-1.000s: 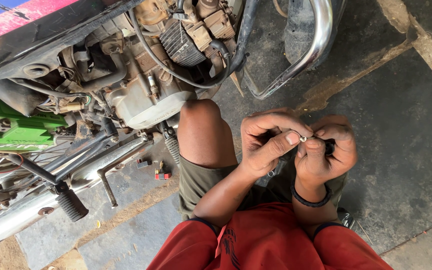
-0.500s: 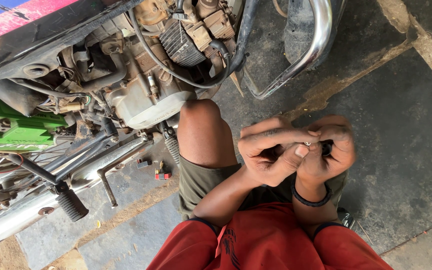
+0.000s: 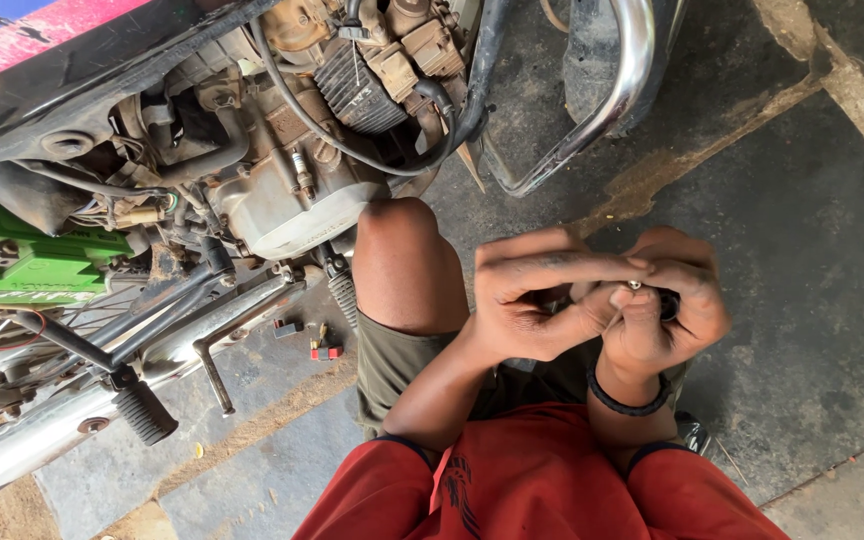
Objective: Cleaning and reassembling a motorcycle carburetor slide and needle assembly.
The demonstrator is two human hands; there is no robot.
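At centre right of the frame, the left hand and right hand meet, fingertips pinching a small metal part between them. Both grips are closed narrow on it. The motorcycle engine fills the upper left.

- The motorcycle engine sits at upper left, its crash bar to the right.
- The person's knee is just below the engine.
- Both hands meet right of the knee: left hand touching right hand, a small metal part between their fingertips.
- The footpeg lies at lower left, with small connectors on the floor between it and the knee.
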